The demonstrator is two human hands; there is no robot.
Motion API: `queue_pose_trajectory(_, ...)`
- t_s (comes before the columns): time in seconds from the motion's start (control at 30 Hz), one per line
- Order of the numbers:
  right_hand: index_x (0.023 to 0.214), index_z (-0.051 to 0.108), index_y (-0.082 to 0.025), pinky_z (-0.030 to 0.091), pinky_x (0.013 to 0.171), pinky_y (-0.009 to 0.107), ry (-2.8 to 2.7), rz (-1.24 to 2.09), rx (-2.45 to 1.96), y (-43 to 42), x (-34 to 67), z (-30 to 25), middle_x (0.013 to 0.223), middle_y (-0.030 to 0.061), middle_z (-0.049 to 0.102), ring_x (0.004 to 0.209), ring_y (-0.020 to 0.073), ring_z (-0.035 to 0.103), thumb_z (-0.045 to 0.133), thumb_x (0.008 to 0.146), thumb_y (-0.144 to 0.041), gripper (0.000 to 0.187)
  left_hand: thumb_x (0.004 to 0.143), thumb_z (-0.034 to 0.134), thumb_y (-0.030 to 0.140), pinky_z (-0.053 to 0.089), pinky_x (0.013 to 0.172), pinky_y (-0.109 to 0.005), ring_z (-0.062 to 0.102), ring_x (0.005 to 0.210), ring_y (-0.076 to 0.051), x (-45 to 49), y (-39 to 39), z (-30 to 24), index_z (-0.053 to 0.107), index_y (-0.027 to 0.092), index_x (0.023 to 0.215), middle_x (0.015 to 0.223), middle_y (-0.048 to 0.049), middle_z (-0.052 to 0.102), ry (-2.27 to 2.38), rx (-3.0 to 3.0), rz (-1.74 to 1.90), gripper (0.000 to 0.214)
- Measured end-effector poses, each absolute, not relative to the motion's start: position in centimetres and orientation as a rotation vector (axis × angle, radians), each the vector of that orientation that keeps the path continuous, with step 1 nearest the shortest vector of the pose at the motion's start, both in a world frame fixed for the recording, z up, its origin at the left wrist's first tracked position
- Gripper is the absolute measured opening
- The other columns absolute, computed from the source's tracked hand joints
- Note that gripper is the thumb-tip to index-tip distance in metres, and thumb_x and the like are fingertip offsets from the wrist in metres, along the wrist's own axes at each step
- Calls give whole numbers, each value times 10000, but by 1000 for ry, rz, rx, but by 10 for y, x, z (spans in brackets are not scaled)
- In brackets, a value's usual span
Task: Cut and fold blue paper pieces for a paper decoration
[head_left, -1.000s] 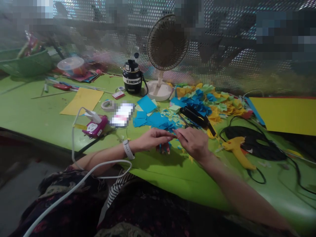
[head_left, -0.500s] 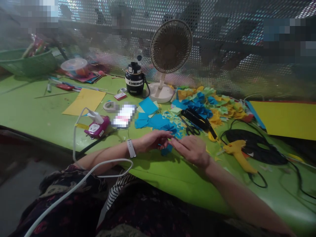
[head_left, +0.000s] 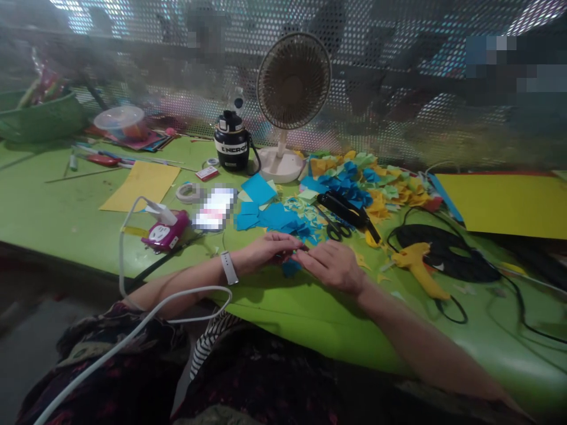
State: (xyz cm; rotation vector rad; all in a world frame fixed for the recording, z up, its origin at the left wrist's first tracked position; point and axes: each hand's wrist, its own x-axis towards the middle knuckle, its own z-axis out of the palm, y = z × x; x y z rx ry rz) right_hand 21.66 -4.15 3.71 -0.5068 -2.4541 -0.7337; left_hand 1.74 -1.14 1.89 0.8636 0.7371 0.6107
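Glossy green counter (head_left: 80,227) below, my half-curled left hand (head_left: 267,250) and right hand (head_left: 335,265) meet, apparently for steadiness, contents indeterminable.

Left hand (head_left: 269,249), right hand (head_left: 335,265) close together, fingers (head_left: 310,262) bent; forearms (head_left: 410,330) angled inward.
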Motion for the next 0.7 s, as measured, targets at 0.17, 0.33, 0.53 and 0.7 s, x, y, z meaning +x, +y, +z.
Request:
queue_pose_trajectory(0.17,947,656,-194,413,574,296,-2295,-572,-536,-41,215,36,681,5,654,619,140,549,617,940,-333,144,721,794,395,283,489,-192,435,489,-53,15,-11,21,695,132,798,540,41,532,697,1024,654,292)
queue_pose_trajectory(0.33,968,659,-195,457,573,268,-2013,-55,-925,-37,214,39,747,21,660,618,128,578,559,954,-274,128,743,765,386,348,532,-208,482,545,-68,13,-13,27,676,124,813,623,18,596,673,1254,674,285)
queue_pose_trajectory(0.53,756,639,-194,437,583,267,-2065,265,-972,-35,208,34,695,14,648,623,129,560,573,929,-247,192,786,724,324,378,568,-212,475,578,-64,12,-13,27,680,117,811,661,16,586,611,1378,683,213)
queue_pose_trajectory(0.7,697,622,-192,400,547,254,-1958,342,-1020,-35,206,34,644,-7,602,577,112,511,601,914,-258,228,795,716,321,364,543,-204,471,565,-63,11,-11,24,691,120,834,661,15,593,661,1374,673,206)
